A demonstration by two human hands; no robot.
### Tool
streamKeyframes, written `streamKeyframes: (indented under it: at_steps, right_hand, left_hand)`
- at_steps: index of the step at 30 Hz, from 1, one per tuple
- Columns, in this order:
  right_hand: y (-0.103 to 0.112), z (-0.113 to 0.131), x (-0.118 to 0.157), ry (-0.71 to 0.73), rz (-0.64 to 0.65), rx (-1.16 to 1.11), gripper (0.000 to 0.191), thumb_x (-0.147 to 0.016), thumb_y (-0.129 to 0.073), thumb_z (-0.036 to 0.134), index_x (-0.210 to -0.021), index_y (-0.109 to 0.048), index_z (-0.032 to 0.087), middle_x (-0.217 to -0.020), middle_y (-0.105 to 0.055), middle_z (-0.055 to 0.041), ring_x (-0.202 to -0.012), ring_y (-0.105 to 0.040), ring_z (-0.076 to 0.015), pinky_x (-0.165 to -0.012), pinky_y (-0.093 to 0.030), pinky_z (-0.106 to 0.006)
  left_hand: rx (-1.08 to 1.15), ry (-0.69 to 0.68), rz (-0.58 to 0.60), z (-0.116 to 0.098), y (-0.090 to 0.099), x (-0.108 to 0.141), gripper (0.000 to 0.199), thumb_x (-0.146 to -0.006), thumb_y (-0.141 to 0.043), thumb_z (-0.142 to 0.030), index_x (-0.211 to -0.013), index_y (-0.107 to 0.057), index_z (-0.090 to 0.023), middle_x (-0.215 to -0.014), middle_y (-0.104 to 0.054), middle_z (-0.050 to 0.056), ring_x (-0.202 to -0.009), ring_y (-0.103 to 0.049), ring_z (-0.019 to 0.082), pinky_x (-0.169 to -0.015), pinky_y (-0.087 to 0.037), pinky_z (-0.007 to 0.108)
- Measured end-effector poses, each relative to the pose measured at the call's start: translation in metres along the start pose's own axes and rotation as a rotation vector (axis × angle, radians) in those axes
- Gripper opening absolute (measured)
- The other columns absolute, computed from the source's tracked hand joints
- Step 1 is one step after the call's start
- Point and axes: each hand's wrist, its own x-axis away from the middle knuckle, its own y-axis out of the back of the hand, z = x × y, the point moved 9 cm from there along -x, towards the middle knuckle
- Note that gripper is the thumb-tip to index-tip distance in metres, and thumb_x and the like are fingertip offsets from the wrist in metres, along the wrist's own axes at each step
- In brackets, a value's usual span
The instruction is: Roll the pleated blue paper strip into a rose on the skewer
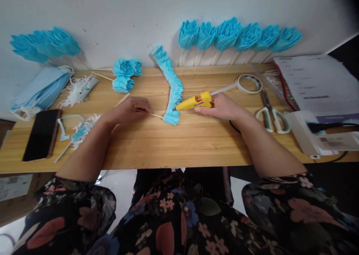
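Note:
My left hand (133,110) pinches a thin wooden stick (156,115), whose tip meets the lower end of a pleated blue strip (175,86). The strip lies in a curve across the middle of the table, its upper end against the wall. In my right hand (220,106) is a yellow hot glue gun (195,101), with a glue stick (224,89) coming out of its back. The gun's nozzle points left and is at the strip's lower part; whether it touches cannot be made out.
Blue fabric flowers on sticks lean on the wall at left (45,45) and right (224,34); more flowers (123,73) lie left of centre. Face masks (42,92), a phone (42,135), white scraps (80,88), tape (249,83), scissors (272,114) and a power strip (304,133) surround the work.

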Motion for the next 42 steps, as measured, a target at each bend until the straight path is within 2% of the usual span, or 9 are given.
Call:
streamKeyframes:
  at_steps: [5,13,17,22,30,37,42]
  right_hand:
    - [-0.001,0.003,-0.002,0.037,-0.01,0.064,0.04,-0.088,-0.08,0.06,-0.096,-0.079,0.022,-0.077,-0.069,-0.0007,-0.07,-0.056,-0.0181,-0.066,-0.039,-0.034]
    - [0.004,-0.006,0.002,-0.022,-0.049,-0.168,0.049,-0.084,-0.084,0.073,-0.088,-0.072,0.026,-0.062,-0.061,0.0018,-0.057,-0.056,-0.0175,-0.061,-0.044,-0.035]
    - [-0.002,0.003,0.003,-0.001,0.01,-0.128,0.049,-0.084,-0.083,0.074,-0.084,-0.071,0.026,-0.064,-0.061,0.001,-0.059,-0.056,-0.0175,-0.06,-0.043,-0.035]
    - [-0.004,0.009,0.003,0.015,0.031,-0.079,0.048,-0.087,-0.08,0.073,-0.093,-0.075,0.025,-0.07,-0.064,-0.0003,-0.066,-0.057,-0.0192,-0.064,-0.042,-0.035]
    - [-0.01,0.007,-0.001,0.053,0.059,0.043,0.041,-0.088,-0.082,0.063,-0.097,-0.079,0.023,-0.077,-0.067,-0.0003,-0.071,-0.056,-0.0194,-0.068,-0.039,-0.035]
    - [0.004,0.0,0.004,-0.035,-0.025,-0.125,0.051,-0.084,-0.083,0.077,-0.084,-0.073,0.026,-0.064,-0.063,0.0,-0.061,-0.058,-0.0193,-0.061,-0.045,-0.036]
    - [0.004,0.001,0.005,-0.032,-0.023,-0.117,0.05,-0.084,-0.084,0.075,-0.087,-0.075,0.026,-0.063,-0.063,0.0002,-0.062,-0.059,-0.0198,-0.061,-0.045,-0.036]
  left_hand:
    - [-0.022,0.002,0.013,0.002,-0.001,0.001,0.028,-0.111,-0.062,-0.031,-0.103,-0.087,-0.02,-0.103,-0.084,0.01,-0.089,-0.075,0.018,-0.081,-0.055,0.024]
    - [0.001,-0.01,0.009,0.001,-0.001,0.0,0.026,-0.111,-0.065,-0.032,-0.101,-0.086,-0.02,-0.101,-0.083,0.01,-0.088,-0.076,0.018,-0.08,-0.056,0.024]
    - [0.017,-0.007,-0.007,0.0,0.0,-0.001,0.025,-0.108,-0.066,-0.03,-0.095,-0.084,-0.02,-0.096,-0.081,0.009,-0.084,-0.074,0.017,-0.076,-0.055,0.024]
    - [0.035,-0.036,-0.034,-0.003,0.001,-0.001,0.025,-0.106,-0.065,-0.03,-0.093,-0.083,-0.018,-0.094,-0.081,0.008,-0.082,-0.073,0.016,-0.074,-0.054,0.022]
    - [0.01,0.017,0.009,0.0,0.0,-0.002,0.027,-0.108,-0.066,-0.032,-0.095,-0.084,-0.019,-0.096,-0.082,0.01,-0.085,-0.074,0.017,-0.076,-0.054,0.023]
    - [0.021,0.019,0.02,0.0,-0.001,-0.001,0.029,-0.11,-0.065,-0.034,-0.096,-0.084,-0.018,-0.097,-0.082,0.01,-0.085,-0.073,0.017,-0.078,-0.054,0.024]
    - [0.027,-0.021,0.002,-0.004,0.0,-0.001,0.03,-0.111,-0.063,-0.034,-0.096,-0.083,-0.017,-0.096,-0.081,0.01,-0.086,-0.074,0.017,-0.077,-0.055,0.024]
